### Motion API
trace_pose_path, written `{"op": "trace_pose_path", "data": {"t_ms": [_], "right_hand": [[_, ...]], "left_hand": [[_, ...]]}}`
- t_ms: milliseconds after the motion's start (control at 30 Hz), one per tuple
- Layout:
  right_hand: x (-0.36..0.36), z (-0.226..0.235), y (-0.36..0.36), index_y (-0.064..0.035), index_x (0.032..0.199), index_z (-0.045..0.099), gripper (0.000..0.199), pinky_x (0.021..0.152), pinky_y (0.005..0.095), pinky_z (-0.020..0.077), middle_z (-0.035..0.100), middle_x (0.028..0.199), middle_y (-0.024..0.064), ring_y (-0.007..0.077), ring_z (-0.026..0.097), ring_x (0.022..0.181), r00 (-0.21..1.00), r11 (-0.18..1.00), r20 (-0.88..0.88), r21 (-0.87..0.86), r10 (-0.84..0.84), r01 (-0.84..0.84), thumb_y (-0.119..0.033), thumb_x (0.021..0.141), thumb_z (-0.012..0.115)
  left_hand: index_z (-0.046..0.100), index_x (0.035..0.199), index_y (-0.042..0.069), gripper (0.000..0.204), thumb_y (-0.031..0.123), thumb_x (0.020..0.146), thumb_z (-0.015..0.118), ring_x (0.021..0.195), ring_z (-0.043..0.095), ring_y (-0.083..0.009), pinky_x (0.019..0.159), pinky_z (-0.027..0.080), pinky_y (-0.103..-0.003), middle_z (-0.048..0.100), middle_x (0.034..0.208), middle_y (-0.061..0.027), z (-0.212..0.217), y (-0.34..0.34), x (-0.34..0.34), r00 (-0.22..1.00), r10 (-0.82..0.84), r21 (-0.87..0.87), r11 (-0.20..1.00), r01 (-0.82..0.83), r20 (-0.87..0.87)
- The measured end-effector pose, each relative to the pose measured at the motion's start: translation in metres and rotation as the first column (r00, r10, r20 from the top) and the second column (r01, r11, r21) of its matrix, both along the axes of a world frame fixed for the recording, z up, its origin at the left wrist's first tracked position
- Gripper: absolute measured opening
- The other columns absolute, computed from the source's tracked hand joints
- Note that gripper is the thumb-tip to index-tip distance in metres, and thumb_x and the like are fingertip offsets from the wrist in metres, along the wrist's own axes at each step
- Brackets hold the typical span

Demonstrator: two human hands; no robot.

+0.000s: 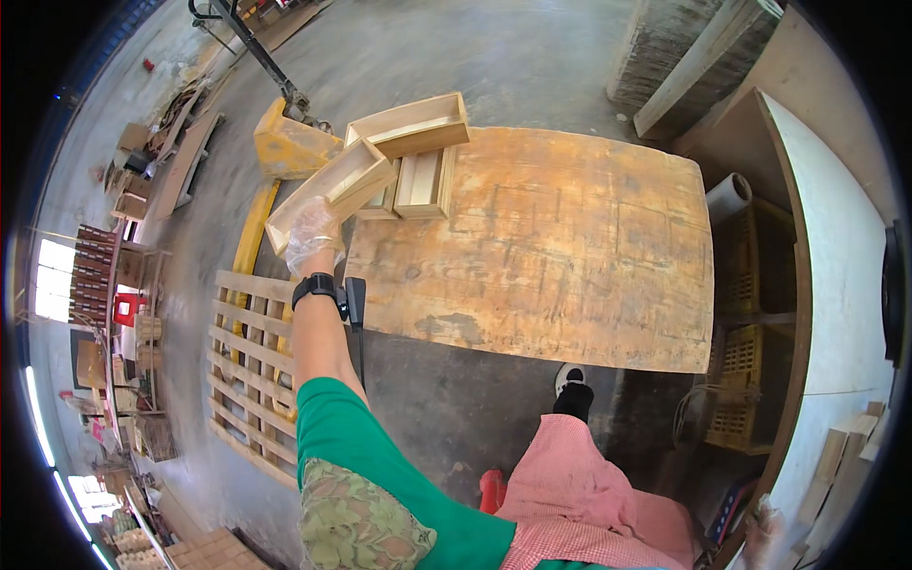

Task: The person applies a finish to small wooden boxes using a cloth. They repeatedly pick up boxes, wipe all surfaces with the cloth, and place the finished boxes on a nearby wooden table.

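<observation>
My left hand [314,236], in a clear plastic glove, reaches far forward to the left. Its fingers close on the near end of a long, open-topped wooden box [375,198], which lies tilted over other boxes at the table's far left corner. Behind it a second wooden box [408,126] rests at an angle on the stack. Below these, another wooden box [424,205] sits on the worn wooden tabletop [570,247]. At the lower right, what looks like my right hand [760,534], gloved in clear plastic, shows small and blurred beside the white board; its fingers cannot be made out.
A yellow pallet jack [285,142] stands beyond the table's left end, with a slatted wooden pallet [249,366] nearer me. To the right, a white-topped bench [841,266] has yellow crates [739,385] beneath it and wood strips [836,461] on top. A red stool [655,527] is near my leg.
</observation>
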State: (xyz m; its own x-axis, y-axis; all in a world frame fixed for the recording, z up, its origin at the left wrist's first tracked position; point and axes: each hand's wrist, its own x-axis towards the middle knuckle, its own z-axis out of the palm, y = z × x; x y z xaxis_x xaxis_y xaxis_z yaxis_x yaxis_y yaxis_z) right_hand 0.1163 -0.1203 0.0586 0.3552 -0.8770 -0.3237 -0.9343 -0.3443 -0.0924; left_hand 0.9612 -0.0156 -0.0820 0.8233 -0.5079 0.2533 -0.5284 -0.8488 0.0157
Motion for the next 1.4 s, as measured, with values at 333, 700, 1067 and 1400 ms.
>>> {"op": "trace_pose_path", "data": {"t_ms": [333,700,1067,1400], "right_hand": [[-0.004,-0.001,-0.001,-0.0061,0.123,0.068,0.031,0.074,0.0448,0.0547,0.07,0.092,0.0221,0.0389,0.068,0.084,0.954,0.953,0.102,0.142,-0.283,0.267,-0.021,0.096,0.069],[0.0,0.005,-0.003,-0.004,0.126,0.066,0.035,0.079,0.0471,0.0552,0.071,0.1,0.0253,0.043,0.068,0.094,0.99,0.998,-0.131,0.026,0.061,-0.058,-0.02,0.095,0.069],[0.024,0.011,-0.006,-0.0047,0.11,0.067,0.023,0.074,0.0492,0.0541,0.069,0.091,0.0241,0.0441,0.067,0.088,0.96,0.996,-0.279,0.091,0.003,0.024,-0.022,0.095,0.066],[0.041,0.016,-0.007,-0.0067,0.104,0.067,0.017,0.072,0.0495,0.0536,0.068,0.086,0.0234,0.0433,0.067,0.084,0.956,0.996,-0.294,0.077,-0.02,0.044,-0.021,0.094,0.066]], "left_hand": [[0.067,0.108,0.006,0.026,0.024,0.097,0.052,0.102,0.067,-0.0396,0.089,0.054,-0.05,0.07,0.108,-0.0204,-0.057,0.021,0.044,0.966,-0.19,0.047,0.982,0.185,0.173],[0.068,0.109,0.006,0.021,0.017,0.092,0.064,0.106,0.066,-0.0373,0.094,0.053,-0.046,0.07,0.11,-0.0182,-0.065,-0.039,0.039,0.877,-0.478,0.007,0.878,0.479,0.037],[0.069,0.105,0.01,0.02,0.021,0.092,0.061,0.1,0.069,-0.0339,0.084,0.057,-0.045,0.072,0.103,-0.0149,-0.067,-0.087,0.019,0.916,-0.392,0.058,0.92,0.389,0.088],[0.066,0.127,0.007,0.036,0.022,0.094,0.06,0.123,0.06,-0.0343,0.106,0.047,-0.043,0.066,0.129,-0.0171,-0.073,-0.083,0.031,0.951,-0.284,0.051,0.955,0.291,-0.119]]}}
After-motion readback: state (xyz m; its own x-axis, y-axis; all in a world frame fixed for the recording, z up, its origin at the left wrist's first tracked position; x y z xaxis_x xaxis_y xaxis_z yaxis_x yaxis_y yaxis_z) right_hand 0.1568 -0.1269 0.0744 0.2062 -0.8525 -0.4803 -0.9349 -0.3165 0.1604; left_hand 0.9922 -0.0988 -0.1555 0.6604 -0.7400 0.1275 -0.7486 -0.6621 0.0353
